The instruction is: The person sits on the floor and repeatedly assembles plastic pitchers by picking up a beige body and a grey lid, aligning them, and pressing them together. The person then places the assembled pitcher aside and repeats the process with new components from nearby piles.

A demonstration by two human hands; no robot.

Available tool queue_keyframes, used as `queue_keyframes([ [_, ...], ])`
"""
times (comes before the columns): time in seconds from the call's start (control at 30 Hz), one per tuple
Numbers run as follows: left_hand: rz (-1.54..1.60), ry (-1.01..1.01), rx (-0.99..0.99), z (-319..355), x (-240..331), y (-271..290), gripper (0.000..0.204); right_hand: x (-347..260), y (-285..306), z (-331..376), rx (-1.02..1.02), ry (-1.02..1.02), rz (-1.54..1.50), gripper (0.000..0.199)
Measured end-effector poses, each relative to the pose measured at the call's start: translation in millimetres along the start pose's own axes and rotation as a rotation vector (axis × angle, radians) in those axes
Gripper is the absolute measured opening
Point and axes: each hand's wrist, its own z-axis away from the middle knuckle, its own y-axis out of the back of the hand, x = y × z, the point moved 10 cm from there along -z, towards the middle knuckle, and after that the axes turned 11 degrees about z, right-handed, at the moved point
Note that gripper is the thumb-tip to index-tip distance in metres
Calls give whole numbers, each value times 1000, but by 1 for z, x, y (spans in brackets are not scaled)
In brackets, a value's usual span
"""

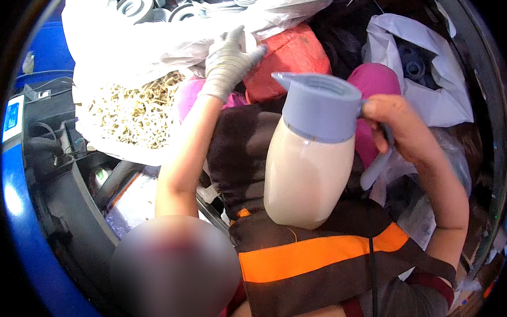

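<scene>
Over the brown apron (pixel 236 153) is a milky jug (pixel 310 179), leaning a bit. The right hand (pixel 389 117) is curled tight around its side, up near the top. The grey top (pixel 321 108) is already on the jug, so that part looks done. The left hand (pixel 228 64), in a glove, is up by a big white bag (pixel 127 56) and a red bundle (pixel 289 62). I cannot tell if it holds the pale thing (pixel 250 42) by its thumb. Lots of grey round parts (pixel 136 7) are left loose in the bag.
</scene>
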Motion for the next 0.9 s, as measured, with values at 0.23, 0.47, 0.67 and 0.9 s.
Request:
queue_keyframes([
  [0.23,948,-158,151,-18,64,162,52,-104,37,-30,317,552,343,31],
  [0.47,169,-636,100,-7,185,148,59,-112,-1,-59,539,861,693,41],
  [0.67,-69,-583,-23,-5,197,124,60,-79,9,-54,624,660,948,41],
  [0.9,324,-510,-113,-25,193,134,57,-53,14,-67,678,500,1020,38],
])
